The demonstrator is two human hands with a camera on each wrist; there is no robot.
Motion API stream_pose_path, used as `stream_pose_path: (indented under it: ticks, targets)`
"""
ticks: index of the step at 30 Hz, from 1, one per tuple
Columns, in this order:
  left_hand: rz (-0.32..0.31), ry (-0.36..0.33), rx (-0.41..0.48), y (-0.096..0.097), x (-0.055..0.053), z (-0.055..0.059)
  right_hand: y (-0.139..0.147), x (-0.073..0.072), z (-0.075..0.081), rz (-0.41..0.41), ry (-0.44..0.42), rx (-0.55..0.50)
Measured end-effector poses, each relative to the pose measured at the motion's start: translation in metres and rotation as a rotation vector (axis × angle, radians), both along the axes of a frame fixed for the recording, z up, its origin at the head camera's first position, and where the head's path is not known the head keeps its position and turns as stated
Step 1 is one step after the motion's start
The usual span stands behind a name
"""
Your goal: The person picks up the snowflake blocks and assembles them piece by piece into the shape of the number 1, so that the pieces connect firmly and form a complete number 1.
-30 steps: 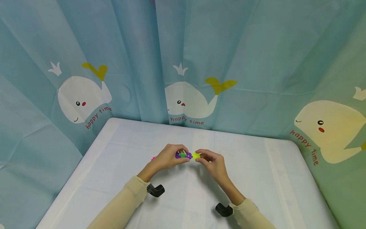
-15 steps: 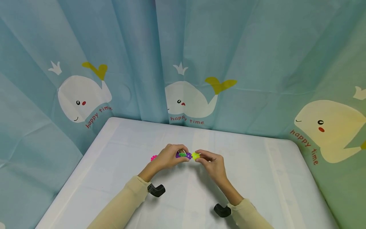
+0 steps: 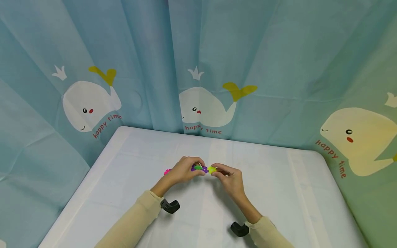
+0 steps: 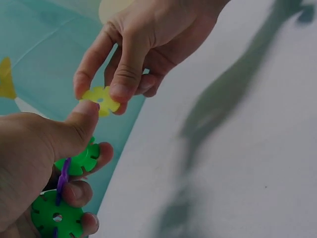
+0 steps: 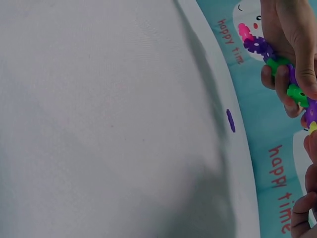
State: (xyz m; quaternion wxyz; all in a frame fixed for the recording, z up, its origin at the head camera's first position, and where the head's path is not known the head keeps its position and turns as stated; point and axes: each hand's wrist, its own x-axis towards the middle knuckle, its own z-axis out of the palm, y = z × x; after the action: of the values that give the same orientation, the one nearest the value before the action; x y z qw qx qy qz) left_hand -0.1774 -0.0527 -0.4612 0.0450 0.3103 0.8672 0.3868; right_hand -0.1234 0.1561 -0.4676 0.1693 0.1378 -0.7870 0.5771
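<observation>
Above the table, my left hand (image 3: pixel 183 169) grips a chain of notched plastic snowflake discs. In the right wrist view the chain runs from a pink disc (image 5: pixel 244 32) through purple and green ones. My right hand (image 3: pixel 232 177) pinches a yellow snowflake disc (image 4: pixel 100 99) between thumb and fingers, at the chain's right end against a purple disc (image 5: pixel 311 113). The left thumb tip overlaps the yellow disc's edge in the left wrist view. Below that thumb, green discs (image 4: pixel 57 217) show between the fingers; the palm hides part of the chain.
A single purple piece (image 5: pixel 230 120) lies on the white table (image 3: pixel 263 193) near its edge. Behind the table hangs a blue-green curtain (image 3: pixel 279 69) printed with whales. Black wrist devices (image 3: pixel 170 206) sit at both sleeves.
Both hands stay nearly in place, with the yellow disc held at the chain's end. A little more of the pink disc shows beside the left wrist than a second ago.
</observation>
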Motion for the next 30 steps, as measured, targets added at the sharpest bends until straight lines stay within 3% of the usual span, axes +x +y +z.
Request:
stream_pose_path:
  ticks: [6,9,15,25,30]
  targets:
    - [0.021,-0.053,0.063,0.000,0.000,-0.005,0.005,-0.012,-0.028,-0.015,0.042,-0.053]
    - [0.024,-0.070,0.087,0.000,0.000,-0.006,0.007,-0.014,-0.033,-0.012,0.049,-0.084]
    - [0.028,-0.073,0.101,0.002,0.000,-0.004,0.007,-0.014,-0.031,-0.001,0.062,-0.117]
    - [0.040,-0.066,0.088,0.004,0.001,-0.002,0.005,-0.014,-0.028,0.004,0.058,-0.067]
    - [0.043,-0.078,0.084,0.003,0.002,-0.003,0.002,-0.007,-0.014,0.011,0.061,-0.055]
